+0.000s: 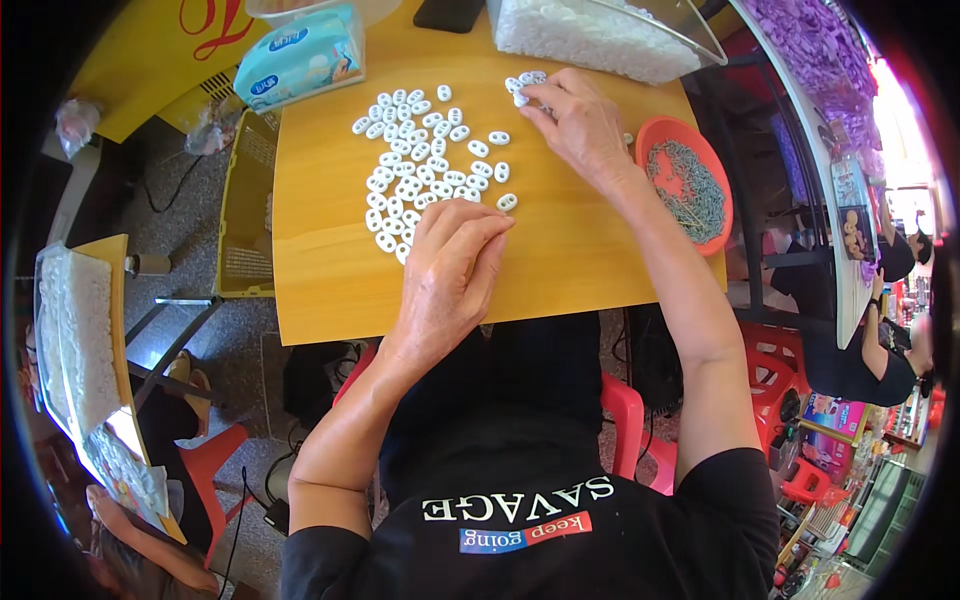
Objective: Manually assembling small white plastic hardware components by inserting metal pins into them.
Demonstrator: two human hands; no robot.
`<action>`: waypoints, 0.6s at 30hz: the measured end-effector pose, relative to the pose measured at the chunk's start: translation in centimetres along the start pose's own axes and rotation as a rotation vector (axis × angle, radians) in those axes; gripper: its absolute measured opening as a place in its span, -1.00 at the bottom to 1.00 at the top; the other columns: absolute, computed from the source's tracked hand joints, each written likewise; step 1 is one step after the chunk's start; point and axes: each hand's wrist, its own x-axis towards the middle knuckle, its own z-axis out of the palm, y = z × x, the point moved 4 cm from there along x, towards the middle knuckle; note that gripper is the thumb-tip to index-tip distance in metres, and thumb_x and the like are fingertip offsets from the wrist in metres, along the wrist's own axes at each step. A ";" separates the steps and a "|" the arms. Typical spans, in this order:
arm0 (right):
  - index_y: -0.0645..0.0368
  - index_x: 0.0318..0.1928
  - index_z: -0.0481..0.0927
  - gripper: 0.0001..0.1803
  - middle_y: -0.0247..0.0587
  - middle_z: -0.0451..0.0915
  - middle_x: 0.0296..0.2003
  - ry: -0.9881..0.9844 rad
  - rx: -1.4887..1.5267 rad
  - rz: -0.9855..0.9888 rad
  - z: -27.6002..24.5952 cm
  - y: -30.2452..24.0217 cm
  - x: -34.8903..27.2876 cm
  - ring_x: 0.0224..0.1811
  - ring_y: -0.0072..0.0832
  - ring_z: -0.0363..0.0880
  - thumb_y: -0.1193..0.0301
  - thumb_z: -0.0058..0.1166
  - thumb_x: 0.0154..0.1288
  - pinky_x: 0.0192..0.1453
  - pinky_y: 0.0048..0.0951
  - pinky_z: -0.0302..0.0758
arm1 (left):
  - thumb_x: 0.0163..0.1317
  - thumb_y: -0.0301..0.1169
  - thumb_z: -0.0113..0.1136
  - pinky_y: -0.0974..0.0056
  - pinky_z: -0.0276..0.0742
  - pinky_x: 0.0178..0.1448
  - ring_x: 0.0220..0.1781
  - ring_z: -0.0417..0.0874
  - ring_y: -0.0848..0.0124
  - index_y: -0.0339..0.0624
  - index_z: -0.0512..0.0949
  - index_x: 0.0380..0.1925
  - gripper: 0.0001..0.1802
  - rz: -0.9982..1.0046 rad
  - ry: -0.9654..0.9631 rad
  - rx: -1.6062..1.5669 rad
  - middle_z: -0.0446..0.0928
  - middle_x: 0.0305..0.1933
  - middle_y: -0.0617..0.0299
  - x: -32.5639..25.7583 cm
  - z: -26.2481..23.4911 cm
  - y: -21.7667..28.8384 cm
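Several small white oval two-hole pieces (415, 150) lie in rows on a yellow wooden table (320, 280). My left hand (450, 275) rests on the table at the near end of the rows, fingers bent, its tips by one white piece (507, 202). Whether it pinches a piece I cannot tell. My right hand (580, 125) reaches to the far side and its fingertips close on a small cluster of white pieces (525, 85).
An orange bowl (650, 140) of small grey-green metal parts sits at the right edge. A clear tub of white pieces (600, 35), a tissue pack (300, 55) and a dark phone (450, 12) stand at the far edge. A yellow crate (245, 210) stands left; red stools below.
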 end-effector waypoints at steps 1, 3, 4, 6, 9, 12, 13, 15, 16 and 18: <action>0.05 -0.27 0.68 -0.87 -0.29 0.57 -0.29 0.006 0.001 -0.014 0.0 0.0 0.0 -0.17 -0.30 0.59 0.36 0.27 0.16 -0.13 -0.27 0.57 | 0.10 -0.68 0.22 0.14 0.49 -0.05 -0.12 0.54 0.11 -0.31 0.58 -0.26 -0.82 0.002 -0.001 0.001 0.57 -0.23 0.08 0.0 0.0 0.0; 0.06 -0.29 0.67 -0.87 -0.29 0.58 -0.29 0.010 0.006 -0.029 0.2 -0.3 0.1 -0.15 -0.31 0.59 0.36 0.28 0.15 -0.13 -0.27 0.57 | 0.10 -0.68 0.22 0.15 0.49 -0.04 -0.12 0.54 0.11 -0.31 0.58 -0.26 -0.82 0.002 0.000 -0.004 0.57 -0.23 0.09 0.0 0.0 -0.1; 0.08 -0.31 0.66 -0.88 -0.28 0.58 -0.30 0.022 0.024 -0.048 0.3 -0.6 0.0 -0.17 -0.30 0.59 0.37 0.28 0.15 -0.13 -0.27 0.57 | 0.10 -0.68 0.22 0.15 0.49 -0.04 -0.11 0.54 0.11 -0.32 0.58 -0.26 -0.82 0.004 0.001 -0.009 0.57 -0.23 0.09 -0.1 0.0 -0.1; 0.10 -0.32 0.65 -0.89 -0.27 0.58 -0.32 0.033 0.040 -0.068 0.2 -0.7 -0.1 -0.18 -0.29 0.59 0.38 0.27 0.15 -0.14 -0.28 0.57 | 0.10 -0.68 0.22 0.15 0.49 -0.04 -0.11 0.54 0.11 -0.31 0.58 -0.25 -0.81 0.012 -0.006 -0.010 0.56 -0.23 0.09 0.0 0.0 -0.1; 0.13 -0.30 0.65 -0.90 -0.27 0.60 -0.32 0.079 0.085 -0.110 -0.7 -1.4 -0.4 -0.29 -0.32 0.61 0.41 0.25 0.19 -0.24 -0.32 0.57 | 0.10 -0.69 0.22 0.16 0.49 -0.04 -0.12 0.54 0.11 -0.31 0.57 -0.23 -0.79 0.007 -0.003 -0.011 0.55 -0.23 0.08 -0.1 0.0 -0.1; 0.16 -0.28 0.66 -0.91 -0.26 0.63 -0.35 0.059 0.409 0.072 -2.5 -2.5 -1.3 -0.41 -0.37 0.60 0.44 0.24 0.22 -0.36 -0.42 0.55 | 0.10 -0.70 0.21 0.18 0.48 -0.05 -0.12 0.53 0.11 -0.31 0.57 -0.20 -0.76 -0.034 0.023 -0.043 0.54 -0.22 0.07 0.0 -0.4 0.0; 0.18 -0.26 0.66 -0.90 -0.25 0.64 -0.34 0.051 0.475 0.073 -3.0 -3.2 -1.8 -0.44 -0.40 0.59 0.48 0.25 0.21 -0.39 -0.45 0.53 | 0.10 -0.70 0.21 0.19 0.48 -0.05 -0.12 0.53 0.11 -0.30 0.57 -0.18 -0.75 -0.062 0.039 -0.071 0.54 -0.22 0.06 -0.1 -0.6 -0.1; 0.20 -0.25 0.66 -0.89 -0.24 0.66 -0.34 0.041 0.535 0.083 -4.0 -4.2 -2.7 -0.46 -0.43 0.58 0.51 0.26 0.19 -0.42 -0.48 0.52 | 0.16 -0.68 0.19 0.24 0.49 -0.10 -0.20 0.55 0.20 -0.31 0.57 -0.17 -0.78 -0.067 0.047 -0.079 0.55 -0.26 0.07 -0.2 -0.5 -0.3; 0.21 -0.24 0.66 -0.86 -0.23 0.66 -0.35 0.101 0.535 -0.039 -4.7 -5.1 -3.1 -0.46 -0.43 0.58 0.55 0.28 0.15 -0.41 -0.49 0.51 | 0.26 -0.63 0.13 0.30 0.48 -0.04 -0.13 0.57 0.31 -0.34 0.56 -0.11 -0.80 -0.198 0.008 -0.192 0.56 -0.20 0.12 -0.4 -0.2 -0.9; 0.23 -0.23 0.66 -0.77 -0.24 0.66 -0.35 0.187 0.511 -0.232 -5.7 -6.3 -4.2 -0.44 -0.40 0.57 0.65 0.31 0.05 -0.38 -0.48 0.51 | 0.42 -0.47 0.07 0.38 0.48 0.01 -0.06 0.58 0.50 -0.39 0.54 -0.03 -0.77 -0.405 -0.040 -0.402 0.60 -0.12 0.21 -0.6 0.2 -1.3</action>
